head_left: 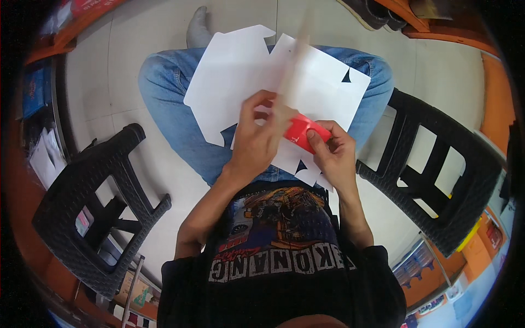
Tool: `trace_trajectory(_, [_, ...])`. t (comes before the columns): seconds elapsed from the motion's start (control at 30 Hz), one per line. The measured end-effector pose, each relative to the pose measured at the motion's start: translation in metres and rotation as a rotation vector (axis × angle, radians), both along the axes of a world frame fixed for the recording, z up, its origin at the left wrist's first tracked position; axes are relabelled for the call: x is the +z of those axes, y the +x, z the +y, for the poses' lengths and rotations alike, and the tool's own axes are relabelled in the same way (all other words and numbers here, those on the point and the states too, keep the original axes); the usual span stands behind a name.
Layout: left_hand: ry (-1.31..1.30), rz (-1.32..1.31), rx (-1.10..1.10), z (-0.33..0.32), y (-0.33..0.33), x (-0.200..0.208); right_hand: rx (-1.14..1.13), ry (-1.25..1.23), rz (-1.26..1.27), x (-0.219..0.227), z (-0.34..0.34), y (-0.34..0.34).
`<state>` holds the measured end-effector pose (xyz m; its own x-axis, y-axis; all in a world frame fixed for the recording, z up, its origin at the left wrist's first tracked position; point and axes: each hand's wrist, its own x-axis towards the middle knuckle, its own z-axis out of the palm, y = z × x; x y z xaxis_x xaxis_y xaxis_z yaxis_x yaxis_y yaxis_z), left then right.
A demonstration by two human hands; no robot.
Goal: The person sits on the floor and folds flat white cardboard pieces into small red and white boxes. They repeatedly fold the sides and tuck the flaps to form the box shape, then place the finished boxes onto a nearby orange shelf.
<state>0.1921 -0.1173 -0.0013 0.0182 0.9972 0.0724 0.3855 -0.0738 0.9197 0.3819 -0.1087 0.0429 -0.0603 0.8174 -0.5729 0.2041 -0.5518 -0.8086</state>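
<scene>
A large white die-cut sheet (229,71), with notched edges and angled corners, lies across my lap. My right hand (334,147) pinches a small flat red piece (299,132) with pale print, thumb on top, above the sheet's lower part. Left of it, my left hand (254,134) has its fingers curled, at the lower end of a long beige strip (295,60). That strip is smeared by motion and rises away from me over the sheet. Its lower end overlaps the red piece's left side; whether they are joined I cannot tell.
Black plastic chair armrests flank me, one on the left (109,180) and one on the right (432,164). My jeans-clad legs (169,104) are folded beneath the sheet. Dark shoes (372,13) stand at the far right, near orange shelving (407,16).
</scene>
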Motion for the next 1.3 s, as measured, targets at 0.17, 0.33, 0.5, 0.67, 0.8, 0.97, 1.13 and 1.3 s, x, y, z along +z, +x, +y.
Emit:
trace_trajectory(0.17, [0.138, 0.109, 0.089, 0.001, 0.005, -0.002, 0.048, 0.137, 0.019, -0.005, -0.005, 0.001])
trace_trajectory(0.33, [0.104, 0.079, -0.017, 0.003, -0.002, 0.004, 0.218, 0.287, -0.029, -0.001, 0.005, 0.01])
trace_trajectory(0.5, [0.146, 0.02, 0.015, 0.01, -0.002, 0.004, 0.243, 0.201, -0.016, 0.009, 0.011, 0.012])
trace_trajectory(0.67, [0.139, 0.124, -0.076, 0.007, 0.0, -0.004, 0.28, 0.221, -0.068, 0.013, 0.014, 0.009])
trace_trajectory(0.8, [0.12, 0.035, -0.096, 0.011, 0.001, 0.0, 0.29, 0.233, -0.074, 0.008, 0.014, 0.01])
trace_trajectory(0.97, [0.061, 0.014, -0.18, 0.014, -0.003, 0.0, 0.288, 0.274, -0.052, 0.008, 0.014, 0.009])
trace_trajectory(1.13, [-0.297, -0.303, -0.298, 0.004, -0.011, -0.01, 0.321, 0.337, -0.044, 0.003, 0.018, 0.008])
trace_trajectory(1.3, [-0.267, -0.263, -0.239, 0.01, -0.011, 0.005, 0.452, 0.424, -0.129, 0.015, 0.024, 0.007])
